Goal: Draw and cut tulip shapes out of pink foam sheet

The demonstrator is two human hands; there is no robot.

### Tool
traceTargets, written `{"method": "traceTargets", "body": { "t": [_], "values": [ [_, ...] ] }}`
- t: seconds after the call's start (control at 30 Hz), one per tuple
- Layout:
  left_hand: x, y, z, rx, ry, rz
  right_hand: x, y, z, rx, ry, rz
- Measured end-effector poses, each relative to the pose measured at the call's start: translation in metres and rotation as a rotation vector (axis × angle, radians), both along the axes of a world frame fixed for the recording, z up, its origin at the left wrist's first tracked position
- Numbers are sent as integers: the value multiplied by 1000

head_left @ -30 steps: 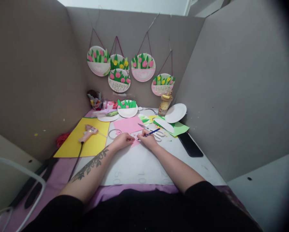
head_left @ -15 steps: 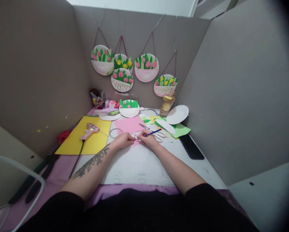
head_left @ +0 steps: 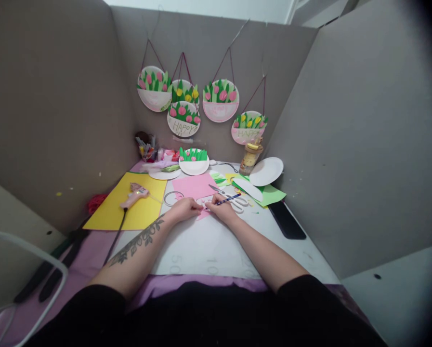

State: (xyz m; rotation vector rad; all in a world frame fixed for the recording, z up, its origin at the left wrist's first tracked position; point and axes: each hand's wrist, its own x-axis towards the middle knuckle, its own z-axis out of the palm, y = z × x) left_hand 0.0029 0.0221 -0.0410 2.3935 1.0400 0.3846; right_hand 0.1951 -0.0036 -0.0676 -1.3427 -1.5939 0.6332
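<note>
My right hand [head_left: 218, 204] grips a dark blue pencil [head_left: 230, 198] whose lower end disappears into my fingers. Opposite it, my left hand [head_left: 189, 208] is closed, fingertips together on a small pink paper piece [head_left: 204, 215] on the white table sheet. Tiny pink scraps lie between the two hands; their exact shapes are too small to make out. Just beyond my right hand lie white-handled scissors [head_left: 240, 204], partly covered by it. A pink paper sheet [head_left: 194, 184] lies behind my hands, and a grey ring [head_left: 173, 198] rests near my left hand.
On the left, a pink glue gun [head_left: 136, 194] with a black cord lies on yellow paper [head_left: 109, 212]. A black phone [head_left: 287, 220], green paper [head_left: 273, 194] and a white paper plate [head_left: 267, 171] are at right. Plates with paper tulips [head_left: 221, 112] hang on the back panel.
The pencil has shifted very slightly in my right hand near the paper. Both hands stay in almost the same place, and the whole view has moved a little.
</note>
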Motion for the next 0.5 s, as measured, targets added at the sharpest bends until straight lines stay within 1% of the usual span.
{"method": "traceTargets", "body": {
  "t": [0.27,0.5],
  "values": [
    [-1,1,-1,45,19,-26,-1,-1,0,-17,-16,10],
    [-1,1,-1,55,34,-17,-1,-1,0,-28,-29,15]
  ]
}}
